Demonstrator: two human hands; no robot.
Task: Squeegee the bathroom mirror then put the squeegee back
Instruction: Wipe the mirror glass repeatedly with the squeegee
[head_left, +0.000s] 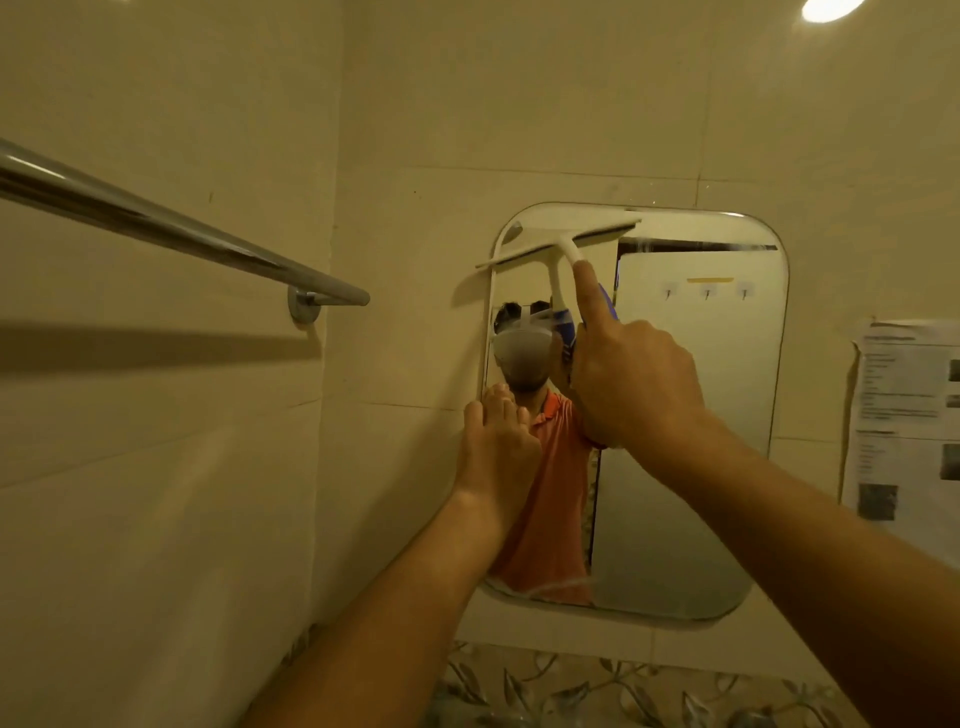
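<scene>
From the head view, the right hand (636, 384) is raised in front of the mirror (691, 415) and curled tight round the handle of the squeegee (556, 244). Its index finger (589, 291) lies straight up along the white neck toward the blade, while the other fingers wrap the grip. A bit of blue handle shows just above the knuckles.

The left hand (496, 441) is lower and to the left. Its fingers are straight and held close together, with the tips resting at the mirror's left edge where glass meets tile. It holds nothing.

The squeegee's blade is long, white and thin, and it sits at the mirror's upper left corner. It is tilted — right end higher, near the top rim, and left end lower, reaching past the glass over the tiled wall, where it throws a shadow. Whether the rubber edge presses the glass cannot be told.

The mirror is an upright rectangle with rounded corners, fixed to beige tiles. It reflects an orange shirt (556, 493) and a pale door — a faint curved streak crosses the glass near the bottom edge.

A chrome towel rail (156, 218) runs along the left wall. A printed paper sheet (909, 415) is stuck to the wall right of the mirror, a leaf-patterned tile border (571, 686) lies below it, and a ceiling light (828, 8) glows at top right.
</scene>
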